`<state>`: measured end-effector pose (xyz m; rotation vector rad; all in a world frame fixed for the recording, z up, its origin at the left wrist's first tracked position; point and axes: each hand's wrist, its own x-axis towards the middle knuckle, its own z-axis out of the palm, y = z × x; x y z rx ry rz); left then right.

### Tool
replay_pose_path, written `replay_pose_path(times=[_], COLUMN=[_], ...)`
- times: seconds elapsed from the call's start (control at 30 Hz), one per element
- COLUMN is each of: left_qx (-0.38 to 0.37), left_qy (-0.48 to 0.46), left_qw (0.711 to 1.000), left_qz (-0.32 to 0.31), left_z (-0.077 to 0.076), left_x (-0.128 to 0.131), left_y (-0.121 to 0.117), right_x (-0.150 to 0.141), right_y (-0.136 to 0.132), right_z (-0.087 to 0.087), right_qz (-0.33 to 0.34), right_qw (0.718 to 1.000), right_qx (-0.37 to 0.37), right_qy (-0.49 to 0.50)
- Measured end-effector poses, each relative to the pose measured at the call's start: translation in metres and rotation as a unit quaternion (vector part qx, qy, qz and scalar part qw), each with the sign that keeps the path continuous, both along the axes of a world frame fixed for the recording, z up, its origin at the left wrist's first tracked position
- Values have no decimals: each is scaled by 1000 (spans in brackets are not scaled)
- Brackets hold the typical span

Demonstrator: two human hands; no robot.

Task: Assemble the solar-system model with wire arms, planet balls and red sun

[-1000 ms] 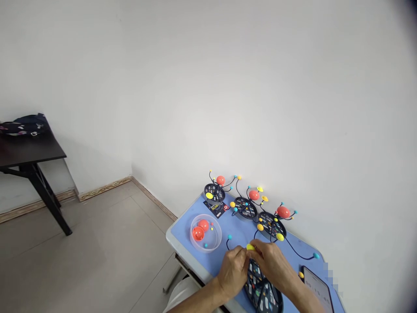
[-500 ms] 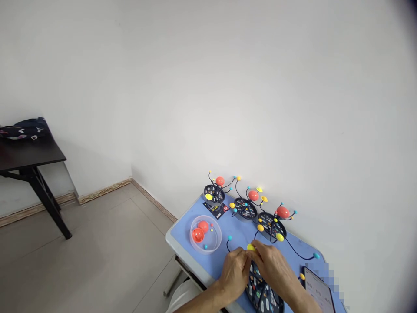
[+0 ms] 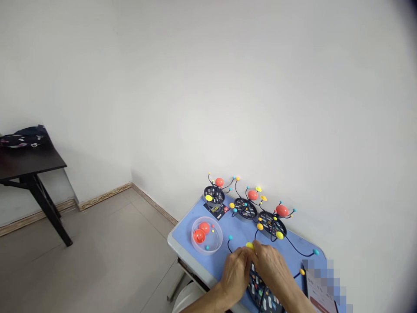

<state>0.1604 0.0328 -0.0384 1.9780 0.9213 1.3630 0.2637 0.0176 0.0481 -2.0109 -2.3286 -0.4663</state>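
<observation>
My left hand [image 3: 235, 270] and my right hand [image 3: 273, 264] meet fingertip to fingertip over a round solar-system model [image 3: 263, 298] at the table's front. A yellow ball [image 3: 249, 245] pokes out above the closed fingers, pinched at my right hand's fingertips. What my left fingers grip is hidden behind the knuckles. Black curved wires rise from this model, one ending in a blue ball [image 3: 230, 238], another in an orange ball [image 3: 302, 272]. Its dark base carries small printed planets and labels, and my right forearm covers part of it.
Three similar models [image 3: 214, 195] with red balls stand along the wall. A clear round tub [image 3: 219, 248] holds red half-shells and small beads. A dark printed card [image 3: 215, 212] lies behind it. At right a phone [image 3: 321, 289] shows a timer. A black table [image 3: 32, 165] stands far left.
The view has shifted very slightly. Both hands keep nearly the same pinch around the yellow ball, with no clear movement of the pieces.
</observation>
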Motion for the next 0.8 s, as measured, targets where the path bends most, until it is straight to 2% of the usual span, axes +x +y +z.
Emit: replay_pose_path(times=[0.17,0.37,0.47,0.53,0.6,0.7,0.8], left_qx=[-12,-4,15,46,78,84,69], left_qy=[10,43,76,87,83,118,249], left_qw=[1000,999,996,994,991,979,956], left_qz=[1,17,42,55,76,142,137], left_z=[1,-2,-3,-2,4,28,56], left_x=[-3,0,-11,-31,-62,-115,-152], left_y=[-1,-1,-9,-14,-14,-1,20], right_x=[1,2,15,28,43,64,78], right_y=[-3,-6,-12,-21,-35,-58,-77], right_z=[8,17,27,34,37,33,18], right_qz=[24,-14,-38,-49,-50,-44,-67], right_qw=[999,998,993,987,978,962,948], right_qx=[7,-11,-5,23,39,63,32], right_qy=[33,64,107,153,198,262,309])
